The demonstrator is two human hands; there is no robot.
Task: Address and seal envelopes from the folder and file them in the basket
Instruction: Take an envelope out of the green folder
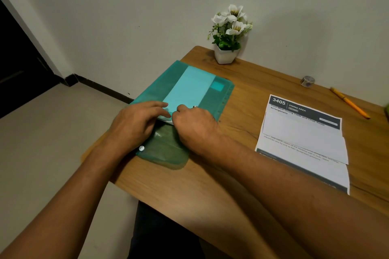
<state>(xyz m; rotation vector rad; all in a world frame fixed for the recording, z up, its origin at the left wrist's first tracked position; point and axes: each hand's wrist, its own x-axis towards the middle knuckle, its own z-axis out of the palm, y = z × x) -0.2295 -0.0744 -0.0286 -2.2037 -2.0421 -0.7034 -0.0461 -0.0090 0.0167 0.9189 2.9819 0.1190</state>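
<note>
Left hand (136, 124) flat on one folder (168, 78), right hand (194, 125) pinching one envelope (189, 90) (mostly inside).

Bare wood between the green folder (202, 82) and the printed sheet (303, 139) leaves an open lane across the table (242, 99); flower pot (226, 54), tape roll (307, 81) and orange pen (349, 103) occupy the far side near the wall (147, 6).

Just beyond the right hand (195, 124), hard against the wall (147, 6), a small white pot of white flowers (226, 57) stands upright on the wooden table (210, 185). Out to that hand's right, a printed sheet (303, 111) headed "3405, Dining Area" lies flat. Off past the left hand (136, 120): pale floor (42, 132), a black skirting board (101, 88), and a dark doorway (19, 59).
</note>
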